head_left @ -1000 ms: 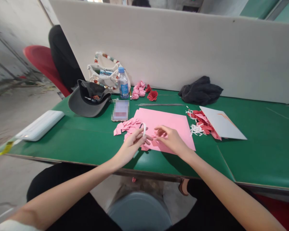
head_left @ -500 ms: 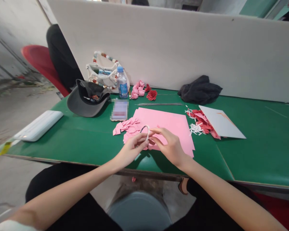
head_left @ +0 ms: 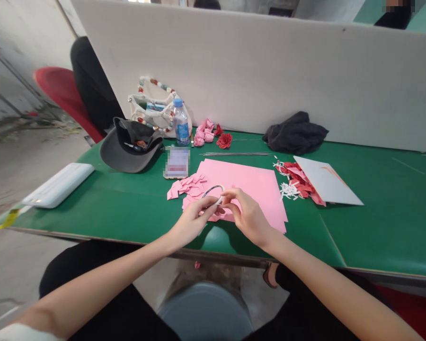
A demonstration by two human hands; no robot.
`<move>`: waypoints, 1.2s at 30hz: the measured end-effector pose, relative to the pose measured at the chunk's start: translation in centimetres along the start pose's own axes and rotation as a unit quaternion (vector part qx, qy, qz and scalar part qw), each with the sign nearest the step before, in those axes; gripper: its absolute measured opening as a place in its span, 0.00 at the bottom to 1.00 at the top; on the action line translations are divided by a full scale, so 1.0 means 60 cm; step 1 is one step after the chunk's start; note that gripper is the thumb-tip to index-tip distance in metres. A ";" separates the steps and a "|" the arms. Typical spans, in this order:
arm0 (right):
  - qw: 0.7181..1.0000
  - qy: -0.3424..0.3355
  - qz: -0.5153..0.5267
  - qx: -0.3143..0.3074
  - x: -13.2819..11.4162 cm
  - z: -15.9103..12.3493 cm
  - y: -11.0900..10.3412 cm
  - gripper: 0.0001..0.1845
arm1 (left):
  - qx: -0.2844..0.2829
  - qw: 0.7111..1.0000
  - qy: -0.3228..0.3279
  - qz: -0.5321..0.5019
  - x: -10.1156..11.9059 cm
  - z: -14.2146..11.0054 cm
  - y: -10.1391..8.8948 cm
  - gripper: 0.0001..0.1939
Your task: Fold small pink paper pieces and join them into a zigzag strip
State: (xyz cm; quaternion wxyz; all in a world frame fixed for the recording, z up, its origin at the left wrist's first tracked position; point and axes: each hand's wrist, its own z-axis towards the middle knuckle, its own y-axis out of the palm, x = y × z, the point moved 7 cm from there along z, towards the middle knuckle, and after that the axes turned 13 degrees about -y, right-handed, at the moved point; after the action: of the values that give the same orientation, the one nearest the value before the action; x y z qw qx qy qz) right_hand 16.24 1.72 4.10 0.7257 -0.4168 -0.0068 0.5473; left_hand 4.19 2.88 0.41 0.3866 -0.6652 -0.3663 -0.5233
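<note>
A thin white roll of tape (head_left: 220,200) is tilted over the near left part of the pink paper sheets (head_left: 250,184). My left hand (head_left: 194,220) grips the roll between thumb and fingers. On the roll's right edge, the fingertips of my right hand (head_left: 250,215) are pinched together; whether a loose end of tape is between them is too small to tell. Folded pink paper pieces (head_left: 186,185) lie in a heap just beyond my left hand, and my hands hide part of them.
Behind stand a water bottle (head_left: 181,124), a phone (head_left: 176,162), a cap (head_left: 131,144), paper flowers (head_left: 224,140) and thin wires (head_left: 236,154). Rightward are a black cloth bundle (head_left: 294,132), red and white scraps (head_left: 294,182) and a white board (head_left: 330,182). A white device (head_left: 58,185) lies left.
The tape roll has tipped from nearly upright to a flatter slant between my hands. My right fingertips have shifted slightly along its edge.
</note>
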 end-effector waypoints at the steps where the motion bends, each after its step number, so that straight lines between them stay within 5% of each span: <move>1: 1.000 -0.006 -0.010 -0.006 -0.002 0.000 0.001 0.13 | 0.010 1.000 0.005 0.015 0.003 0.000 -0.002 0.13; 7: 0.997 -0.056 -0.046 -0.020 -0.017 0.004 0.001 0.10 | 0.070 0.988 0.062 0.123 0.031 -0.009 -0.013 0.12; 18: 0.989 -0.142 -0.016 -0.035 -0.031 0.010 0.005 0.13 | 0.088 0.977 0.093 0.173 0.044 -0.018 -0.013 0.11; 21: 0.989 -0.147 -0.017 -0.023 -0.045 0.010 -0.003 0.14 | 0.116 0.972 0.097 0.180 0.051 -0.010 -0.040 0.11; 25: 0.991 -0.135 0.001 0.010 -0.048 0.010 -0.023 0.14 | 0.222 0.964 0.118 0.086 0.069 -0.007 -0.109 0.10; 30: 0.999 -0.022 0.012 -0.020 0.029 0.004 -0.002 0.26 | 0.157 0.981 0.111 -0.012 0.065 -0.002 -0.101 0.14; 36: 0.991 -0.049 -0.018 -0.122 0.078 -0.029 0.058 0.31 | 0.098 0.989 0.076 -0.085 0.044 0.004 -0.071 0.14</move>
State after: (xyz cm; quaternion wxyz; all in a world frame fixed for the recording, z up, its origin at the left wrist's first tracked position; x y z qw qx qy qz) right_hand 16.18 4.62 -1.28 0.6782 -0.4746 -0.1169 0.5488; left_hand 0.95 5.14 3.50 0.4305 -0.5487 -0.4403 -0.5654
